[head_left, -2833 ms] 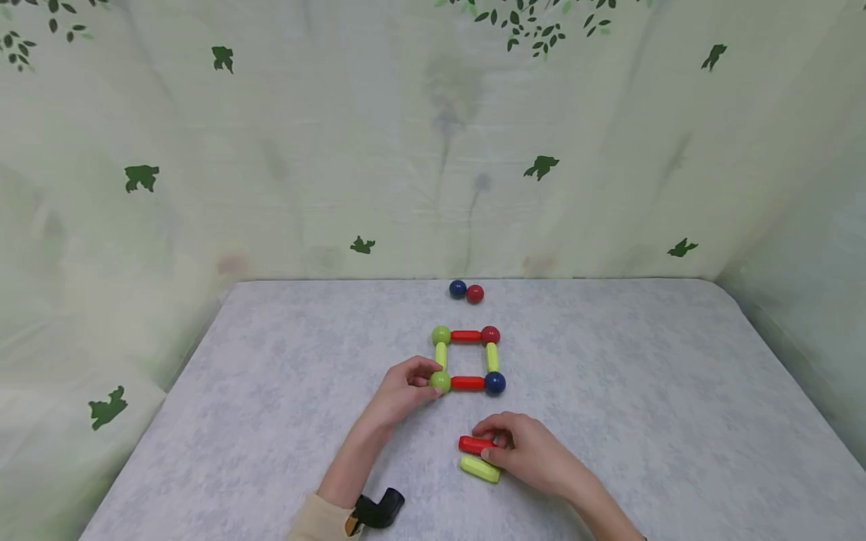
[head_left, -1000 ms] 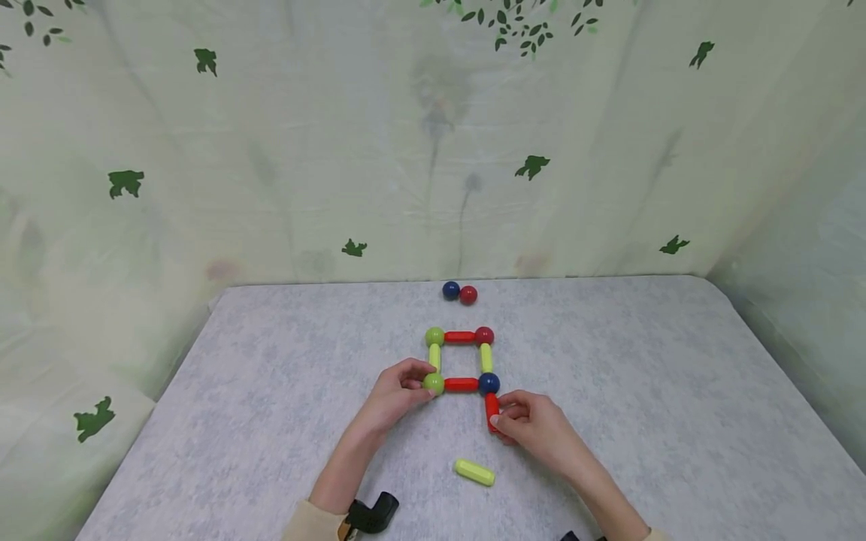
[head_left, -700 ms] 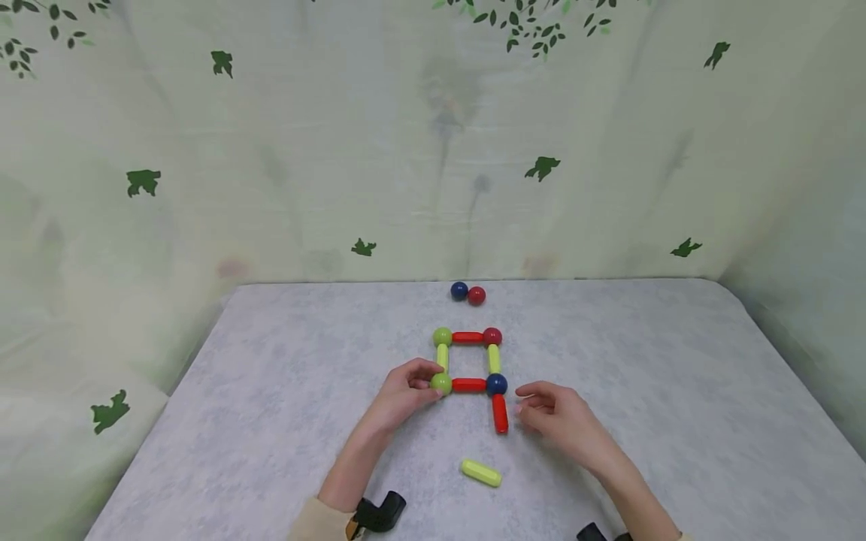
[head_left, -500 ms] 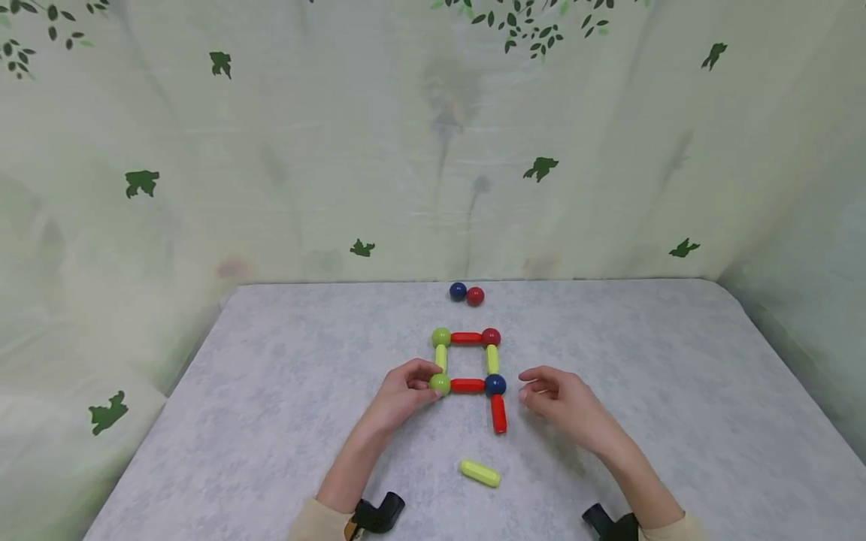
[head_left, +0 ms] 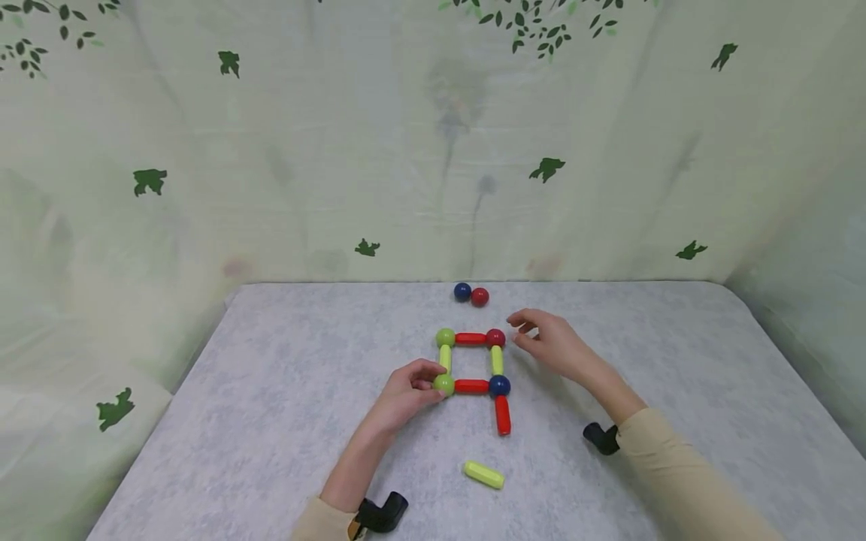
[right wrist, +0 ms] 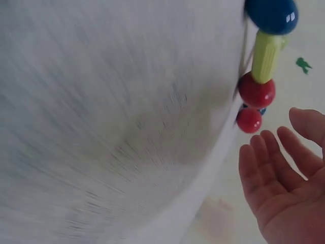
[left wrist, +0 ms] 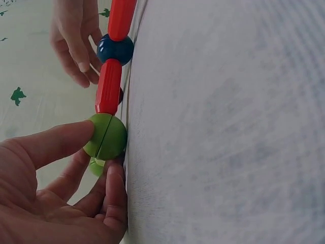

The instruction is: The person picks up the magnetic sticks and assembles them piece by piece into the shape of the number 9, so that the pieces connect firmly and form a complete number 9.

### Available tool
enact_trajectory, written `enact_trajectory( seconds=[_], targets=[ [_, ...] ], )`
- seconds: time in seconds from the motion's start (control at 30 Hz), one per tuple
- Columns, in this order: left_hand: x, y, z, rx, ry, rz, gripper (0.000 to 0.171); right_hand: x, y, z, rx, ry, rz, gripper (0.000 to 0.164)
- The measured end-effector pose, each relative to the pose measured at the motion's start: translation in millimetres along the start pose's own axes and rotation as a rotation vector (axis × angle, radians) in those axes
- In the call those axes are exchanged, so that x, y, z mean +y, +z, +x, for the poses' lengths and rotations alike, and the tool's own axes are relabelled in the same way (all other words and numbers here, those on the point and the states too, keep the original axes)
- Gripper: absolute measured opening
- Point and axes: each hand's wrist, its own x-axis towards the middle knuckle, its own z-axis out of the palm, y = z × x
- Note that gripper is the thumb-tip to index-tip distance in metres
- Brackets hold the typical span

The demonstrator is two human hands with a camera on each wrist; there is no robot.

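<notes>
On a pale grey, marbled counter (head_left: 304, 338), seen from above, lies a flat square of glossy, plastic-looking balls and rods. Its near-left corner is a lime-green ball (head_left: 443, 385), with a thin seam showing in the left wrist view; the far-left corner is a second lime-green ball (head_left: 445, 338). A dark red ball (head_left: 496, 338) sits far right and a navy-blue ball (head_left: 499, 385) near right. Two red rods form the near and far sides, two yellow-green rods the left and right sides. Another red rod (head_left: 503, 415) runs from the navy-blue ball toward the near edge.

The left hand (head_left: 406, 394) pinches the near-left ball between thumb and fingers, apparently to steady the square. The right hand (head_left: 551, 346) holds nothing; its loosely bent fingers hover just right of the dark red corner. A loose yellow-green rod (head_left: 483, 475) lies nearest, apart from the square, perhaps kept within reach. Beyond the far side, a loose navy ball (head_left: 463, 292) and a loose red ball (head_left: 479, 297) sit side by side.

Half a second ago the right hand was beside the navy-blue corner; it has moved farther away across the counter. The left hand's pinch is unchanged.
</notes>
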Motion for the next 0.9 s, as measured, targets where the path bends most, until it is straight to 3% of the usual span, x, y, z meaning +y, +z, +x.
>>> enact_trajectory(
  seconds=[0.17,0.43,0.63,0.9],
  targets=[
    [1.7,0.5,0.7,-0.003,0.004,0.004,0.031,3.0,-5.4,30.6,-0.021,0.019,-0.016,0.038],
    [1.4,-0.6,0.6,-0.018,0.012,-0.010,0.032,5.3,-1.7,72.3,-0.102,0.021,0.078,0.045],
    [-0.7,-1.6,1.4,-0.020,0.011,-0.012,0.031,2.8,8.5,93.0,-0.142,0.010,0.112,0.052],
    [-1.9,-3.2,2.8,-0.031,0.016,-0.007,0.031,-6.3,19.8,107.6,-0.134,0.002,0.039,0.046]
  ],
)
